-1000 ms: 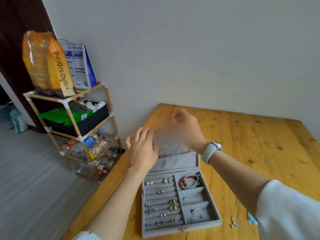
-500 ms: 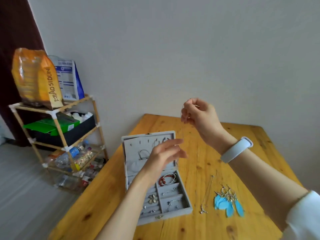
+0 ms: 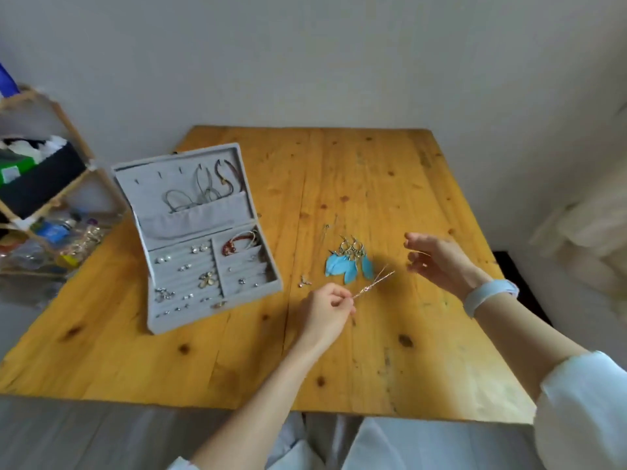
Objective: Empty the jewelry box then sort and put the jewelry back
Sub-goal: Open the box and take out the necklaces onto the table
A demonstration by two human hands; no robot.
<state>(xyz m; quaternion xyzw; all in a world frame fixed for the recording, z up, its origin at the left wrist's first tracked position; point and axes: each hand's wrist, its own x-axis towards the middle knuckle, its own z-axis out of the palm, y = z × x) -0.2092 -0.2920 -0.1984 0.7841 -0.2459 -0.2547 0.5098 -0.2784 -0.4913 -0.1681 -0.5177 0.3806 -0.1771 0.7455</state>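
A grey jewelry box (image 3: 176, 320) lies open on the left of the wooden table (image 3: 356, 171). Cords hang in its raised lid, and earrings, rings and a red bracelet (image 3: 234, 244) sit in its compartments. My left hand (image 3: 327, 313) pinches one end of a thin silver necklace chain (image 3: 373, 283) stretched over the table. My right hand (image 3: 437, 262) holds the chain's other end, fingers curled. Blue feather earrings (image 3: 349, 264), a small silver earring (image 3: 304, 282) and another thin chain (image 3: 325, 232) lie on the table between box and hands.
A bamboo shelf (image 3: 51, 184) with bottles and boxes stands left of the table, against a white wall. The table's near edge runs just above my lap. White fabric shows at the far right.
Both hands left the box lid carrying a thin chain and dropped rightward over the table. The view swung down and right, so the box now sits at my left.
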